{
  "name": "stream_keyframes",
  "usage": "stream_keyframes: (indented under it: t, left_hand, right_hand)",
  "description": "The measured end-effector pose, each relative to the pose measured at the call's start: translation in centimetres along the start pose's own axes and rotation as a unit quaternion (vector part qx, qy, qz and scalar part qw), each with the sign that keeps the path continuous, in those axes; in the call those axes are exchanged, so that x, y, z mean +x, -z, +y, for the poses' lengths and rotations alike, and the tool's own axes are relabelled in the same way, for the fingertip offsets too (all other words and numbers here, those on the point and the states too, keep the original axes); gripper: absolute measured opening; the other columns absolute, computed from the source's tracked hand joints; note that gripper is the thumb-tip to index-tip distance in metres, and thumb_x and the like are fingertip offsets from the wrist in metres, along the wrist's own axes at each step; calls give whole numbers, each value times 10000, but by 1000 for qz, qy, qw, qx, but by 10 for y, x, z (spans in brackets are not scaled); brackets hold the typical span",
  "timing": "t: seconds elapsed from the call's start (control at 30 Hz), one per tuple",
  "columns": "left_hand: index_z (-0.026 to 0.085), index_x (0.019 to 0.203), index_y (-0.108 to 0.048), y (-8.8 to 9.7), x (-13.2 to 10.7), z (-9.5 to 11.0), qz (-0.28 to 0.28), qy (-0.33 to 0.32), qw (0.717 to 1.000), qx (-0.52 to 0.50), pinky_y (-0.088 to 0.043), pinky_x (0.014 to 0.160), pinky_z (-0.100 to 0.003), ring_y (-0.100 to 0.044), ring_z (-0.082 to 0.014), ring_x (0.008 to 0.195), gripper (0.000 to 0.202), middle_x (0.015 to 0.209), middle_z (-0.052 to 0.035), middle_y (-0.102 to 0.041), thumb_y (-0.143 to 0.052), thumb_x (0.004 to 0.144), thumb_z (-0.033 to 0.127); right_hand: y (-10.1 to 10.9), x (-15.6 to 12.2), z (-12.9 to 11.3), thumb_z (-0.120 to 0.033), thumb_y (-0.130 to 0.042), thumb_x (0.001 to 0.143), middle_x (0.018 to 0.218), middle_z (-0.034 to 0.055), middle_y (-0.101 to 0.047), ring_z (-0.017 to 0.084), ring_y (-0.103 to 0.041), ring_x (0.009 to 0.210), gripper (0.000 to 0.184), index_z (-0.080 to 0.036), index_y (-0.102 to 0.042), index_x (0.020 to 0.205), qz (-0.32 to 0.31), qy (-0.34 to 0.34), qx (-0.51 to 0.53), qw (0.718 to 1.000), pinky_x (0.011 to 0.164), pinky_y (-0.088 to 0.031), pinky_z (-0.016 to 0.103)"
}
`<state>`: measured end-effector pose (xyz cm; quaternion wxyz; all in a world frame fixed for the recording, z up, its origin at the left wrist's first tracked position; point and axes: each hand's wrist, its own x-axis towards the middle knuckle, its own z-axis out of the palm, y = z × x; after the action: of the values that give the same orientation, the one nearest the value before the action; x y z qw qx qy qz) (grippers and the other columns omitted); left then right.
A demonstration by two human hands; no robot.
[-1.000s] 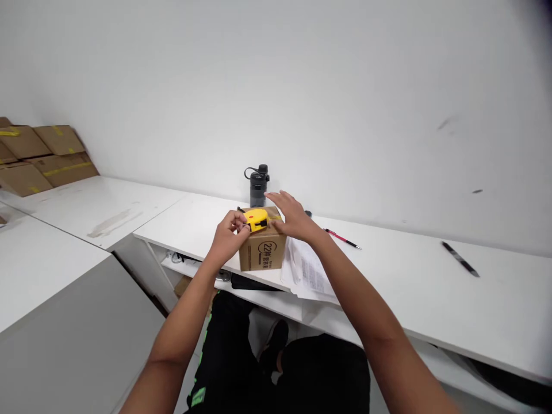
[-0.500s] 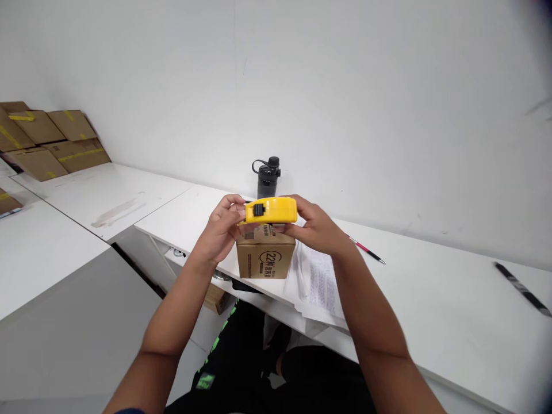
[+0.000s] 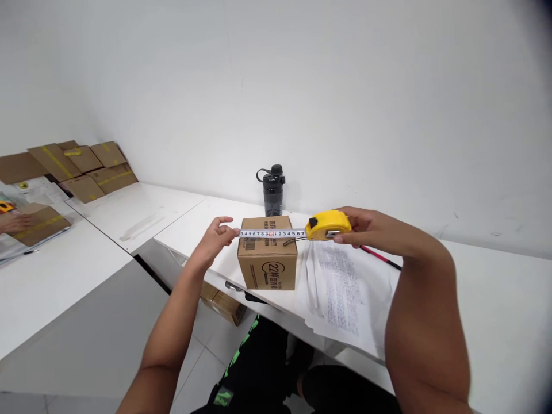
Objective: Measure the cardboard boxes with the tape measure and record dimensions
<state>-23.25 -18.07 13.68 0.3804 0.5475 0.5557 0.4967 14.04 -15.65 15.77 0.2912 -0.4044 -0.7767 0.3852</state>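
Observation:
My right hand (image 3: 366, 227) grips a yellow tape measure (image 3: 326, 225) with a black button, just right of a small brown cardboard box (image 3: 269, 267). From the case a white blade (image 3: 259, 233) with printed numbers runs left across the top of the box. At its far end, my left hand (image 3: 215, 238) pinches the blade between thumb and finger near the box's left edge. Whether the blade touches the box top, I cannot tell. The box stands upright on the white table, printed with dark characters.
A dark bottle (image 3: 273, 190) stands behind the box. Handwritten papers (image 3: 340, 293) and a red and black pen (image 3: 379, 256) lie to the right. Stacked cartons (image 3: 110, 172) are at far left, where another person's hand (image 3: 16, 222) rests by a cardboard piece.
My right hand has moved right with the tape measure, drawing out the blade from my left hand's pinch. The view has shifted left, bringing another person's hand into sight.

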Motion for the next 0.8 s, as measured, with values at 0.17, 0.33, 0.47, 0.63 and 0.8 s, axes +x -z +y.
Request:
stream_keyframes:
  t: [0.17,0.33,0.47,0.63,0.8]
  left_hand:
    - [214,1047,-522,-19,11,-12,-42,57,994,81,-430,660,-302,-588,-183,736,462,820,-25,-634,-697,760,531]
    - [238,1239,-437,-29,17,-14,-83,70,992,60,-454,707,-295,-639,-214,912,621,1055,-68,-647,-665,785,593]
    - [249,1305,-421,-27,25,-26,-101,96,990,6,-474,751,-293,-655,-214,960,702,1162,-91,-641,-711,758,581]
    - [219,1177,-487,-30,25,-39,-69,108,987,-101,-474,722,-270,-665,-174,836,611,1018,-46,-683,-775,729,518]
    - [200,1059,-521,-40,20,-44,-8,85,985,-147,-464,673,-250,-643,-145,740,529,882,-8,-679,-792,711,490]
  right_hand:
    - [0,19,19,-440,-716,760,940,39,-712,228,-640,806,295,-282,-678,1007,-13,-29,-1,999,628,-499,327]
    - [-9,32,24,-377,-703,750,979,36,-700,247,-640,850,306,-279,-644,1033,-7,-10,-30,999,632,-487,324]
    - [-18,36,22,-394,-714,737,968,22,-698,243,-633,842,328,-282,-622,1032,-1,-26,-33,999,626,-468,316]
    - [-21,38,19,-424,-717,742,955,21,-689,239,-624,846,357,-270,-593,1039,8,-31,-44,998,637,-454,313]
    - [-16,36,16,-485,-698,778,1085,54,-675,261,-625,955,465,-261,-564,1163,-40,-38,-24,998,716,-479,329]
